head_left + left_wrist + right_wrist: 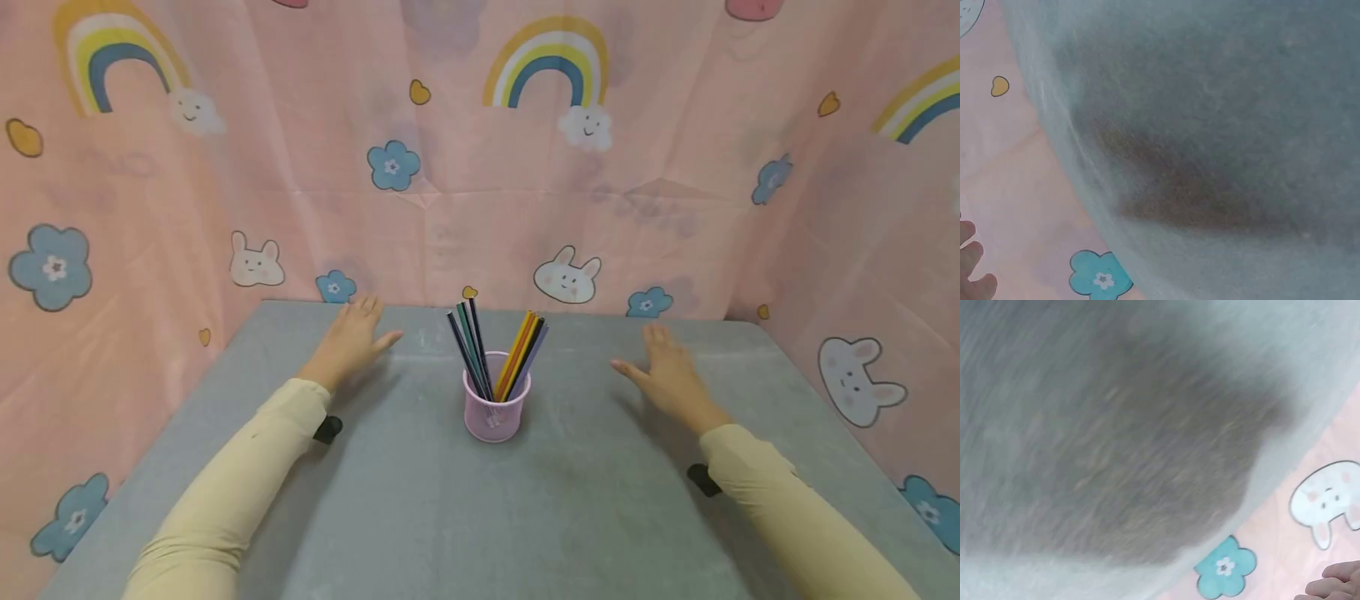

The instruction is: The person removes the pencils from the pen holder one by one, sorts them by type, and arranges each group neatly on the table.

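A pink pen cup (492, 422) stands upright on the grey table, between my two hands. Several thin pencils lean out of it: dark and green ones (471, 350) to the left, yellow, orange, black and purple ones (521, 357) to the right. Left of the cup my left hand (347, 343) is held over the table, fingers straight and thumb apart, holding nothing. My right hand (669, 375) hovers on the other side with its fingers extended and nothing in it. In the wrist views only fingertips (971, 265) of the left and fingers (1334, 584) of the right show at the corners.
The grey table (480, 525) reaches back to a pink curtain (480, 217) printed with rainbows, rabbits and flowers, which also hangs along both sides. Dark wrist devices (327, 430) sit under the cream sleeves (247, 467). Hand shadows fall on the tabletop.
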`<action>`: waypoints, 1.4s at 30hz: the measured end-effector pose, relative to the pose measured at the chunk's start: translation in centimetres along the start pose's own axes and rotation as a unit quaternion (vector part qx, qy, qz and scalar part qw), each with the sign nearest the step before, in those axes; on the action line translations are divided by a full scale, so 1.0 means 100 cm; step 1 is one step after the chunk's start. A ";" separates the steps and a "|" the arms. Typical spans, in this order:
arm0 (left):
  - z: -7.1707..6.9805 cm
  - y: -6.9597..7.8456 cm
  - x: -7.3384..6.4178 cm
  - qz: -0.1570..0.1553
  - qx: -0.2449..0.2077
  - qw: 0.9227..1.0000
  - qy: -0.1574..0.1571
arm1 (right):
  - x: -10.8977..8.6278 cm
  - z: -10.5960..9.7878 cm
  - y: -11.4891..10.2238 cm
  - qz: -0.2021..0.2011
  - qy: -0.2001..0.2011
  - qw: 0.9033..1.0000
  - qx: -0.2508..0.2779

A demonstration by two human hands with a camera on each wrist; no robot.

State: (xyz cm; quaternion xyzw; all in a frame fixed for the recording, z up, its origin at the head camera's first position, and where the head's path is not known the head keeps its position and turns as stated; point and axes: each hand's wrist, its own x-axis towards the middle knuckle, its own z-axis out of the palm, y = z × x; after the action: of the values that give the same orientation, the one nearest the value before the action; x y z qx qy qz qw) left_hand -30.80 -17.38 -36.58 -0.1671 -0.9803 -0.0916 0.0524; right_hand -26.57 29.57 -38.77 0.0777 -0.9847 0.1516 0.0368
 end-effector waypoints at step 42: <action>0.006 0.052 -0.027 0.049 -0.118 0.992 0.011 | -0.033 0.011 -0.047 -0.050 0.007 0.993 0.103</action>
State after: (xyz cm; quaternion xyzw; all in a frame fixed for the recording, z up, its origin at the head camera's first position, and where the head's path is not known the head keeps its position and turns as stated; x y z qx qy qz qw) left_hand -26.53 -13.34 -36.71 -0.2191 -0.9525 -0.2062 0.0477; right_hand -22.56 25.28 -38.77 0.1293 -0.9583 0.2511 0.0430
